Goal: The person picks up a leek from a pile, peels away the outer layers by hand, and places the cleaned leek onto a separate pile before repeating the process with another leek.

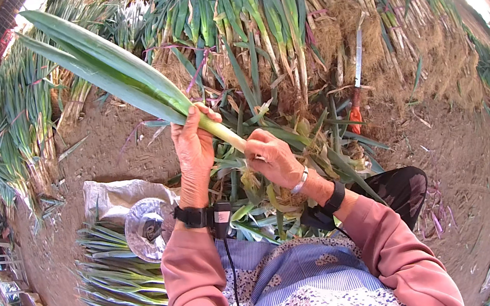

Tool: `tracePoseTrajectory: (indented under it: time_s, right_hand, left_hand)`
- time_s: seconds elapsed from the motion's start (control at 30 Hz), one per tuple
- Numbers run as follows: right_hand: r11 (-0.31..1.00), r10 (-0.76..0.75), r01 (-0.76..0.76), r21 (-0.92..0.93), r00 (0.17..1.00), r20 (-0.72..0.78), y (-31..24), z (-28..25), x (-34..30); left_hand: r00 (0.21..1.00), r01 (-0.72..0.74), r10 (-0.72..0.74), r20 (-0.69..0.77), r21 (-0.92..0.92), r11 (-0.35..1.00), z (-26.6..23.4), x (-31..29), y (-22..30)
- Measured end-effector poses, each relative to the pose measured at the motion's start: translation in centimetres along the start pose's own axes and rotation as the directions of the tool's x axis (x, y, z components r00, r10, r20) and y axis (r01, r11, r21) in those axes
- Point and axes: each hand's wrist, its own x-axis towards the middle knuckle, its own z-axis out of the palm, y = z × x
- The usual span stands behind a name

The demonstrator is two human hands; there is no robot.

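Note:
A large green onion slants across in front of me, its broad green leaves reaching to the upper left. My left hand is wrapped round it where the leaves meet the pale stalk. Lower down, my right hand is closed on the stalk's white end, so that end is hidden by my fingers. Below both hands lies a heap of stripped leaves and trimmings, partly over my lap.
Bundles of green onions with roots stand along the far side, and more bundles at the left. A long-bladed knife with an orange handle leans at the right. Cleaned green onions lie in rows beside a whitish sack.

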Motion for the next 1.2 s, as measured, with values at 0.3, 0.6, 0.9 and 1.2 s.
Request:
tracePoseTrajectory:
  time_s: [0.3,0.6,0.9,1.2]
  right_hand:
    - [0.665,0.52,-0.07,-0.744,0.758,0.393,11.1,-5.4,-10.5]
    - [0.939,0.327,-0.303,-0.163,0.932,0.154,4.0,-1.7,0.2]
    - [0.977,0.179,-0.178,0.121,0.984,0.004,1.4,2.6,4.9]
    - [0.992,-0.003,0.033,-0.118,0.968,0.25,0.4,3.0,2.0]
  left_hand:
    - [0.973,-0.205,0.204,-0.11,-0.003,0.979,-2.3,1.3,4.0]
    - [0.974,-0.211,0.21,-0.089,-0.002,0.977,-2.6,1.3,4.8]
    - [0.977,-0.199,0.196,-0.086,-0.023,0.98,-1.9,1.2,4.0]
    - [0.971,-0.164,0.162,-0.174,0.003,0.987,-2.6,0.1,2.3]
